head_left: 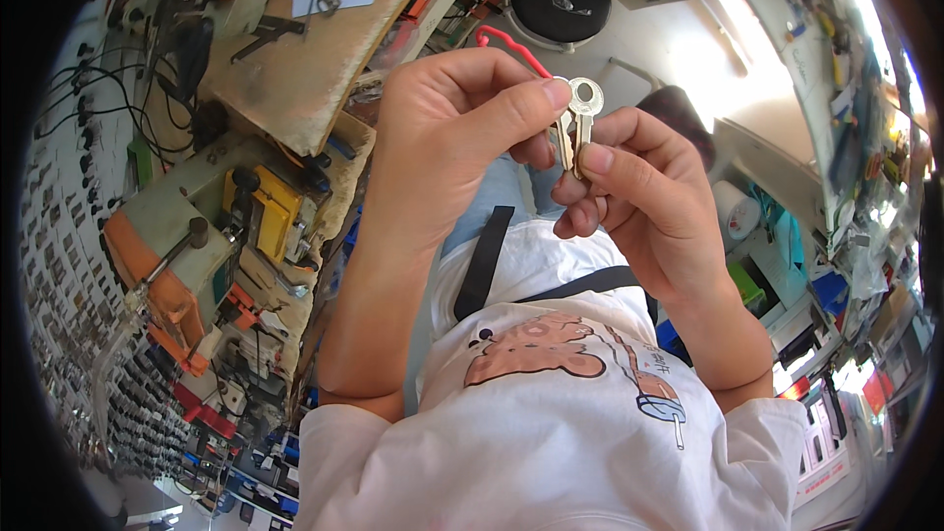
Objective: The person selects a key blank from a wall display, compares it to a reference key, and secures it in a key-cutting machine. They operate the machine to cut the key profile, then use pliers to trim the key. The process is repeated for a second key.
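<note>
Hands (pixel 644 172) pinching keys (pixel 584 110), lettering (pixel 658 362) on white shirt (pixel 560 442)

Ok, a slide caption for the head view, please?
Left hand and right hand hold two metal keys close together, near a red cord.

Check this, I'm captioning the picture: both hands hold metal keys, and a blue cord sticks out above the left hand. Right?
Only the colour is wrong: the head view shows a red cord. It sticks out above the left hand; that and the right hand hold metal keys.
</note>
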Demonstrator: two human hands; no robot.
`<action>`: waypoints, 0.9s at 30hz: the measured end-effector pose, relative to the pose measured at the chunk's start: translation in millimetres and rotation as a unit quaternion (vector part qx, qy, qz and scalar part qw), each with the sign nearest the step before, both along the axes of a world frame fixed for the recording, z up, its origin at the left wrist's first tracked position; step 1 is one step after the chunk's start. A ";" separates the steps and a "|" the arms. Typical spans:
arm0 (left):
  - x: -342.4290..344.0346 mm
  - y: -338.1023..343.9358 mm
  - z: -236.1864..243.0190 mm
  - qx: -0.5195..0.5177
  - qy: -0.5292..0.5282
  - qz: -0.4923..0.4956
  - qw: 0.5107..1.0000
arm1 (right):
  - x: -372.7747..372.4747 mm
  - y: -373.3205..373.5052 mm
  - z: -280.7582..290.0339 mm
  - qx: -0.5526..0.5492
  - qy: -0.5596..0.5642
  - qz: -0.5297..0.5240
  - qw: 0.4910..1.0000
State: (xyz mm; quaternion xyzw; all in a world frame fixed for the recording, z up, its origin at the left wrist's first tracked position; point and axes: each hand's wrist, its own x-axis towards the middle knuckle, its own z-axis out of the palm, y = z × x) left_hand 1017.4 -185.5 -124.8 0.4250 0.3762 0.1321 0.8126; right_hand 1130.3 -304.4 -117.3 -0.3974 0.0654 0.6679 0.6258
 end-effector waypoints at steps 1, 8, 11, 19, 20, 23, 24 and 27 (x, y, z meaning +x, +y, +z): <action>-5.4 2.5 1.6 0.007 0.001 0.006 1.000 | -5.2 4.6 0.8 -0.008 -0.005 0.003 1.000; -54.2 10.4 8.9 0.039 -0.044 0.030 0.998 | -49.5 21.1 11.9 -0.021 -0.079 0.039 0.996; -81.3 12.6 14.2 0.073 -0.044 0.059 0.995 | -67.5 29.2 10.9 0.031 -0.112 0.060 0.991; -138.3 23.0 7.1 0.107 -0.066 0.238 0.963 | -90.9 74.0 11.4 0.034 -0.154 0.141 0.977; -140.2 24.3 7.1 0.115 -0.055 0.240 0.962 | -91.5 79.2 9.6 0.048 -0.153 0.157 0.975; -140.1 27.6 8.3 0.127 -0.038 0.244 0.961 | -93.6 93.8 6.8 0.065 -0.168 0.195 0.964; -139.3 28.4 8.5 0.137 -0.023 0.240 0.961 | -93.1 97.9 7.8 0.063 -0.166 0.208 0.962; -131.8 33.0 9.3 0.144 -0.011 0.261 0.954 | -88.4 110.3 9.1 0.070 -0.183 0.231 0.953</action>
